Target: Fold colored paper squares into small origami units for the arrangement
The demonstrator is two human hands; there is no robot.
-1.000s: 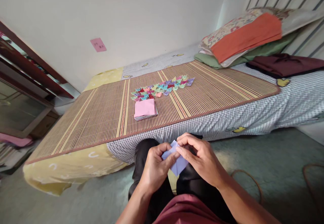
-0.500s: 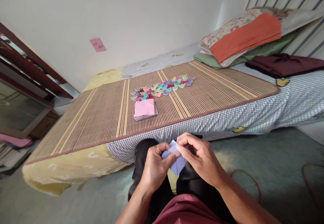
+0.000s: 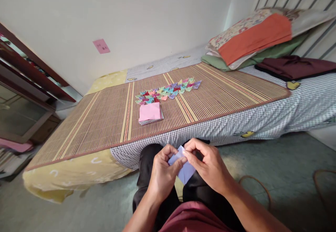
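So on my end, going left to right: my left hand (image 3: pixel 164 167) is closed down on a folded lilac paper (image 3: pixel 187 172), thumb lying across the paper's left side and the fingers curled behind, so I can't tell exactly where those press. The paper sits right between my two hands, just over the lap, with its longer axis running roughly up and down the view: one corner points away toward the bed, one back at the body. My right hand (image 3: pixel 207 160) has thumb and finger pinched on it near the far corner. Neither hand is really nearer, both are touching. Now counts, same direction: one pink note (image 3: pixel 101 46) on the wall, one striped mat (image 3: pixel 105 120) on the bed, one pink-topped paper stack (image 3: pixel 150 112) on that, then a bunch of little folded paper pieces (image 3: pixel 168 91) just beyond, dozens by the look of it but too packed for me to count properly. Far right, one orange cloth (image 3: pixel 258 37) and one folded maroon cloth (image 3: pixel 291 67).
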